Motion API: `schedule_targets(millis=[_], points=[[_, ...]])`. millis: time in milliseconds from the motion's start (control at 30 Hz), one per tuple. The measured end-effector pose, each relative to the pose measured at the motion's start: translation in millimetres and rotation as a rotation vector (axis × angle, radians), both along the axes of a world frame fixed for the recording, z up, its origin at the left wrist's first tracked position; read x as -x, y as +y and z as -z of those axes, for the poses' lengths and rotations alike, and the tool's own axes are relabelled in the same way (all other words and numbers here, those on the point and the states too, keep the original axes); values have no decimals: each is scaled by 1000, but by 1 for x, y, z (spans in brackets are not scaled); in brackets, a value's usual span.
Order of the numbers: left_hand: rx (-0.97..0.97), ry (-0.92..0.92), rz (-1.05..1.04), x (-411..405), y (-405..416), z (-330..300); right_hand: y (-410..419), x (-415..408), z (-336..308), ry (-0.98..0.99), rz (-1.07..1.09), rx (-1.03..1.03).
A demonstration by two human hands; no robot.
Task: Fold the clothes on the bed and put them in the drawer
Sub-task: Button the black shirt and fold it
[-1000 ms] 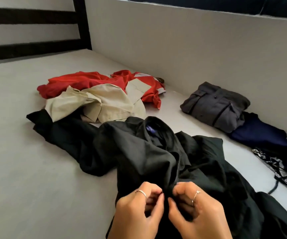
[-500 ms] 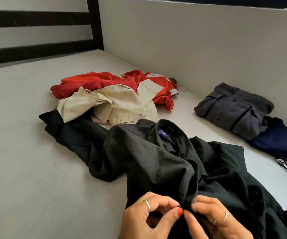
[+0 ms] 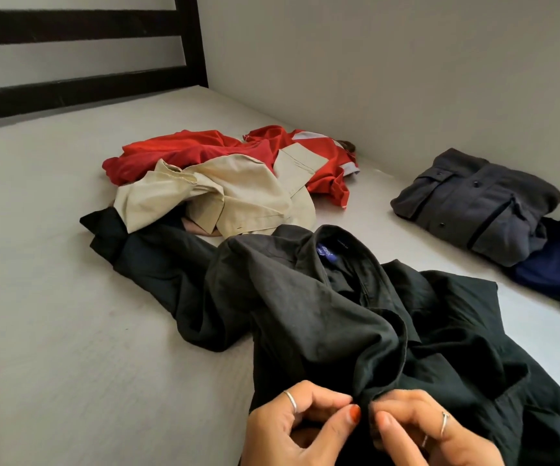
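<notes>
Both hands, left hand (image 3: 300, 428) & right hand (image 3: 423, 428), pinch black shirt (image 3: 322, 314) front at bed's (image 3: 70, 331) near edge, prob. buttoning; next: lay flat, fold.

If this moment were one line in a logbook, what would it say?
step: fastening black shirt | left hand, right hand: pinching its front edge | folded: grey shirt | waiting: beige, red garments

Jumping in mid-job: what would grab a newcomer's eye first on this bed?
Nearest the camera, both hands, left hand and right hand, pinch the front edge of a crumpled black shirt. Behind it lies an unfolded heap, a beige garment on top of a red one. By the wall on the right sits a folded grey shirt.
</notes>
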State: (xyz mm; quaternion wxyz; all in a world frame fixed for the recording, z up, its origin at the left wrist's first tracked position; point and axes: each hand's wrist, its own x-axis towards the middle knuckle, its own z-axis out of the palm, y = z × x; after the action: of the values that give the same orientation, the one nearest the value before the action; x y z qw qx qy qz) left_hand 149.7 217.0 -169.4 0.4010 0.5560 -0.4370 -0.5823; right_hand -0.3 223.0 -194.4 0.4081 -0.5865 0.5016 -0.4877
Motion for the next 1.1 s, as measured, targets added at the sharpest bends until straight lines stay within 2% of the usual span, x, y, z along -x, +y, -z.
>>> schedule_targets(millis=[33,100,200,300,433,533,600,767,867,967,1033,1100], points=[[10,-8,-15,1,-1,1,0,-5,-2,-32,82,34],[22,-42,10,5,-1,3,3,-8,-2,-140,169,-60],[16,-42,31,4,1,1,3,-8,3,-86,220,-125],[4,-53,64,4,0,0,5,-12,2,-44,233,-31],[-29,-22,51,7,1,-1,6,-13,12,60,296,135],[-64,10,37,11,2,0,4,-13,17,342,336,338],[-92,19,27,13,1,2,3,-18,21,445,389,382],[-122,75,-36,14,-1,0,2,-29,24,532,493,449],[-134,98,-49,17,-1,2,2,-40,25,505,595,497],[-113,136,-52,17,-1,7,5,-57,27,384,707,456],[-87,136,-47,15,1,9,4,-58,28,438,674,421],[-120,154,-36,11,-2,9,7,-44,17,511,509,473]])
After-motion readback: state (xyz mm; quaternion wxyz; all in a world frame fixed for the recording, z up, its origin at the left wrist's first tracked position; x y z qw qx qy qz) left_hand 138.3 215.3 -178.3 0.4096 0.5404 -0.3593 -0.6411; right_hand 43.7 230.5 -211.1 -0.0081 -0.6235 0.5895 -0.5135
